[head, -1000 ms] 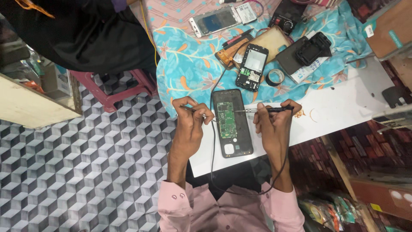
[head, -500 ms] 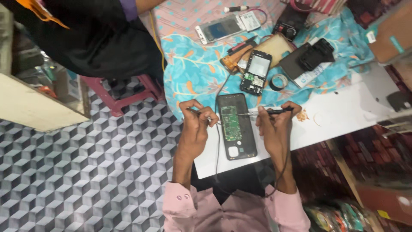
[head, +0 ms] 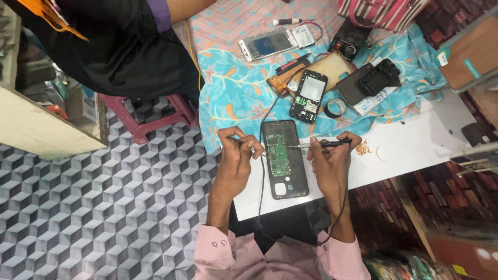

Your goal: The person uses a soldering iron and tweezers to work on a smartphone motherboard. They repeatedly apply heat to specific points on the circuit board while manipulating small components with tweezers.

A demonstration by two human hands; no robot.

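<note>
An opened phone (head: 284,158) lies on the white table (head: 415,150) with its green circuit board exposed. My right hand (head: 332,158) grips a black soldering iron (head: 324,144); its tip points left onto the board. A black cord runs from the iron down toward my body. My left hand (head: 236,155) sits just left of the phone, pinching a thin tool, probably tweezers (head: 244,141), whose end reaches the phone's left edge.
A blue floral cloth (head: 233,93) holds a second opened phone (head: 309,95), a roll of tape (head: 335,108), a black case (head: 381,77) and a white phone (head: 267,44). Another person in dark clothes (head: 114,46) stands at the upper left beside a pink stool (head: 148,122).
The view has shifted, so the table and phone sit lower in frame. Both hands keep their hold and stay at the phone's sides.
</note>
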